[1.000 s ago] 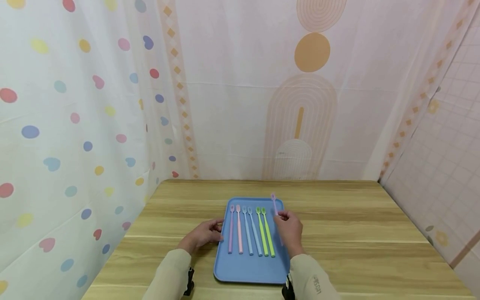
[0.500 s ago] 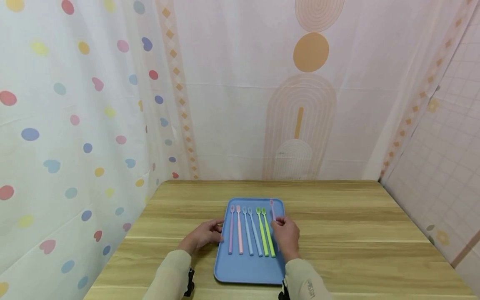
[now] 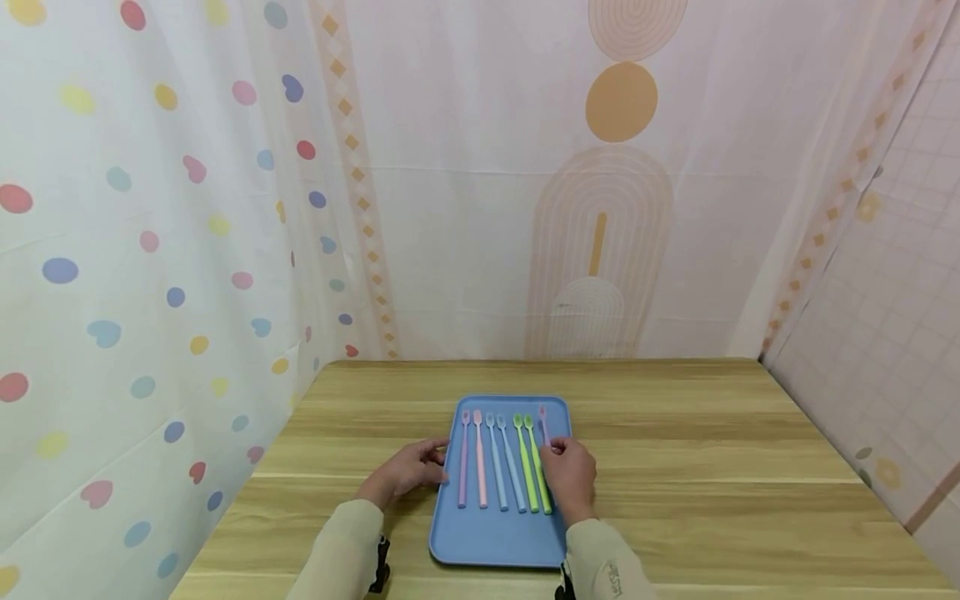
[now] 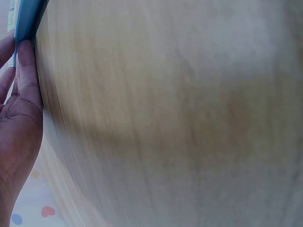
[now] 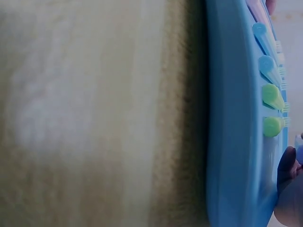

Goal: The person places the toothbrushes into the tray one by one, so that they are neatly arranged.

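A blue tray lies on the table, bearing a row of toothbrushes, heads toward the back. From the left come a purple toothbrush, a pink toothbrush, two light blue toothbrushes and two green toothbrushes. At the row's right end my right hand pinches another purple toothbrush; the hand hides its lower handle. My left hand touches the tray's left rim, its fingers fairly straight against the tray wall in the left wrist view.
The wooden table extends on both sides of the tray. A dotted curtain hangs at the left, and a patterned curtain closes off the back. In the right wrist view, green handle ends face the tray's near side.
My right hand has come down and slightly left with the purple toothbrush, bringing its head from beyond the tray's back rim to beside the green ones. The left hand has stayed put.
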`<state>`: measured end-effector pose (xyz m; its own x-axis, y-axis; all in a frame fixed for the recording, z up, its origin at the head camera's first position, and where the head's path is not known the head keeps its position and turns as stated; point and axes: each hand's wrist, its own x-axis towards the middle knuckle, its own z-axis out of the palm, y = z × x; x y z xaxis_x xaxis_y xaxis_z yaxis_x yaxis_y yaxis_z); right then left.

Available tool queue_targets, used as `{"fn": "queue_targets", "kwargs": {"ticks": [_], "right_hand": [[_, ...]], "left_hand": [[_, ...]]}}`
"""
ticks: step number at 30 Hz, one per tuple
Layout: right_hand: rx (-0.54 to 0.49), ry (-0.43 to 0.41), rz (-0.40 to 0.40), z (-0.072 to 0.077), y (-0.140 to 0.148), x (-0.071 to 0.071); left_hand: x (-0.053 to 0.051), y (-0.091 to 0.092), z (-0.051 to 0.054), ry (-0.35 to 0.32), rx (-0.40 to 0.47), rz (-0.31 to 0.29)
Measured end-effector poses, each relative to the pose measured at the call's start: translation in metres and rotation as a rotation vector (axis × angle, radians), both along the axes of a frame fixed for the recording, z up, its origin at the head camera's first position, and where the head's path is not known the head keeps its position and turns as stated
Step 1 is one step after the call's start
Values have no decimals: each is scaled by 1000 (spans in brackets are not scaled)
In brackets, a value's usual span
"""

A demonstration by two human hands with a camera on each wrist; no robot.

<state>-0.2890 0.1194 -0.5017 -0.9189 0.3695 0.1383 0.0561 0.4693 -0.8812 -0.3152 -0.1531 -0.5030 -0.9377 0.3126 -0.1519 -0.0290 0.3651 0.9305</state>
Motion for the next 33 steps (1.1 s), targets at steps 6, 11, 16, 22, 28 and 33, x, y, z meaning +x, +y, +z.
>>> {"fn": "queue_targets", "kwargs": {"ticks": [6, 11, 16, 22, 28, 33], "right_hand": [[54, 19, 28, -1, 1, -1], [76, 30, 38, 1, 0, 0], [119, 18, 47, 2, -1, 1], [204, 33, 46, 5, -5, 4], [293, 18, 53, 3, -7, 4], [327, 23, 50, 6, -7, 5]], "left_hand": [[0, 1, 0, -1, -4, 3], [-1, 1, 0, 4, -1, -3], [-1, 1, 0, 7, 8, -13], [0, 1, 1, 7, 2, -6], [1, 2, 1, 4, -6, 6], [1, 2, 1, 3, -8, 8]]}}
